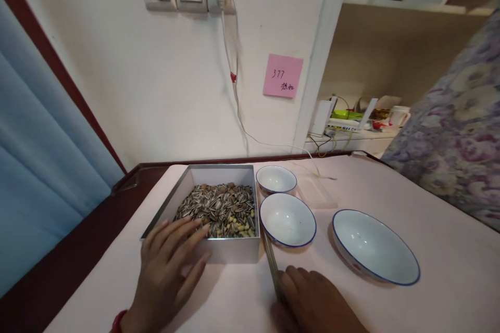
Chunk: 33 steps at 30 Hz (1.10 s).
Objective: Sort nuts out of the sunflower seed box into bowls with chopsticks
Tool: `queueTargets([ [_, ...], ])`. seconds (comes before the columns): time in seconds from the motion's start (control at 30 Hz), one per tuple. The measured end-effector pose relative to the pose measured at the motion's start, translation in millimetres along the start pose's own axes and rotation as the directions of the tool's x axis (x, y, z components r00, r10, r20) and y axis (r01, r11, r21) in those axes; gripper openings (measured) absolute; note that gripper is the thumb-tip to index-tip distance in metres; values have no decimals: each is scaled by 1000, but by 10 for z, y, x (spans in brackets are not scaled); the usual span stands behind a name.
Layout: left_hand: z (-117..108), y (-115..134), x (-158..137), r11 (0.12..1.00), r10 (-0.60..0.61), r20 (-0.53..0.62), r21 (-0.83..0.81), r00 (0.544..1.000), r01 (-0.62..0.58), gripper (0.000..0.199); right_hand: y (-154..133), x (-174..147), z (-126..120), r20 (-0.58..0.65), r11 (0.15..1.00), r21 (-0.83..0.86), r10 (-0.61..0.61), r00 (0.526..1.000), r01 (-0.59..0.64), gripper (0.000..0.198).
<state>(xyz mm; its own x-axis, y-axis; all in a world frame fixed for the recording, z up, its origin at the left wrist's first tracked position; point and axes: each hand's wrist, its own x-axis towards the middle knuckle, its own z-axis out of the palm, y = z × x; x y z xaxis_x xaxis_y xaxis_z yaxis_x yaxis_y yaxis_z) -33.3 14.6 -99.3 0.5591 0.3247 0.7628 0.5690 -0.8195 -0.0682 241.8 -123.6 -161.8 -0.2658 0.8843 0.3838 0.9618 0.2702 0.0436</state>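
Observation:
A square grey box (234, 251) holds striped sunflower seeds (221, 203), with small yellow pieces (238, 226) near its front right corner and some brown lumps at the back. Over the box's front left rim lies my left hand (167, 265), fingers spread and holding nothing. My right hand (310, 296) is closed around a pair of chopsticks (272, 263), low in front of the bowls. The chopsticks point away from me, their far ends between the box and a white blue-rimmed bowl (288, 218). Behind that bowl stands a smaller one (276, 179).
To the right sits an oval-looking white bowl (375, 247). A clear plastic tray (315, 192) lies behind the bowls, with a white cable (269, 143) running down the wall near it. A blue curtain (47, 145) hangs left; floral cloth (461, 114) hangs right.

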Motion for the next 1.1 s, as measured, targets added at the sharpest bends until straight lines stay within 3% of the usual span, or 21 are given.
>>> queueTargets([
  [0.07,-4,58,-49,999,35,-41,-22,999,-36,39,-91,10,163,152,992,-12,129,980,-128,23],
  [0.17,-22,145,-99,994,86,-66,-69,994,-90,39,-125,59,261,269,975,-49,223,937,-218,36],
  [0.37,-52,274,-116,979,143,-28,-142,989,-145,36,25,-74,77,296,970,-6,233,926,-242,47],
  [0.57,-24,449,-136,956,133,-51,-258,990,-141,33,38,-287,-140,311,908,-54,411,857,-416,40],
  [0.8,1,531,-129,876,285,-29,-399,958,-273,32,-115,-417,-261,335,863,-128,502,798,-489,43],
  [0.87,23,569,-152,839,254,-17,-493,967,-229,32,-155,-449,-350,390,832,-103,538,747,-545,47],
  [0.97,60,644,-228,735,154,107,-677,982,-42,33,-137,-600,-501,474,757,75,546,691,-649,44],
  [1.03,87,685,-294,610,114,279,-777,953,155,31,-93,-780,-588,494,679,244,527,692,-692,38],
  [1.1,114,715,-355,471,129,442,-815,888,337,26,-74,-980,-664,492,590,386,518,699,-709,32],
])
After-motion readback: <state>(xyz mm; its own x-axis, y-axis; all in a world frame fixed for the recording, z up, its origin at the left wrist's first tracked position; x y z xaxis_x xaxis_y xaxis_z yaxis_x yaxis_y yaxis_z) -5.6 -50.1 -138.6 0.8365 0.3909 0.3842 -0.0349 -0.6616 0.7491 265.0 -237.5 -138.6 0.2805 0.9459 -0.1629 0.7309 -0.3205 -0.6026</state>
